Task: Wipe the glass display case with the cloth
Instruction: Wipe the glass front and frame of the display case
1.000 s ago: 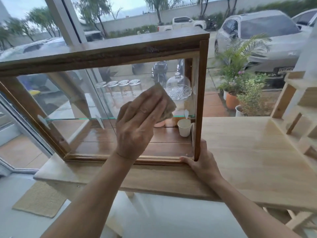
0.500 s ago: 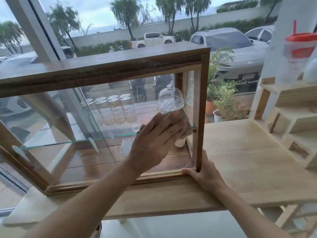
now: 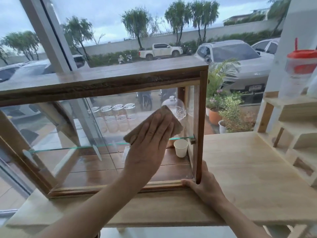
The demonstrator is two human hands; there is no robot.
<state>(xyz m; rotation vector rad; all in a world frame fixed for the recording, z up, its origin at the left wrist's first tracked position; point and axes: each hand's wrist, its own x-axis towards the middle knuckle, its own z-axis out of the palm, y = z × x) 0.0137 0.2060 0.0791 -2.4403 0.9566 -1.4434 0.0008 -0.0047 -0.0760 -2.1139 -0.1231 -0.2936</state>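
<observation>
Centre frame: left hand (image 3: 151, 140) flat, fingers straight, presses brown folded cloth (image 3: 169, 119) against front pane of wood-framed glass display case (image 3: 199, 127) on pale wooden counter (image 3: 240, 177). Right hand (image 3: 204, 184) grips lower right corner post (likely bracing against the push).

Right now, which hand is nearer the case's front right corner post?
Right. The right hand holds the corner post at its foot; the left hand presses the cloth on the front glass, left of it.

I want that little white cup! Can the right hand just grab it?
Probably not. The white cup sits inside the display case, behind its glass; the right hand is outside, holding the bottom corner.
</observation>
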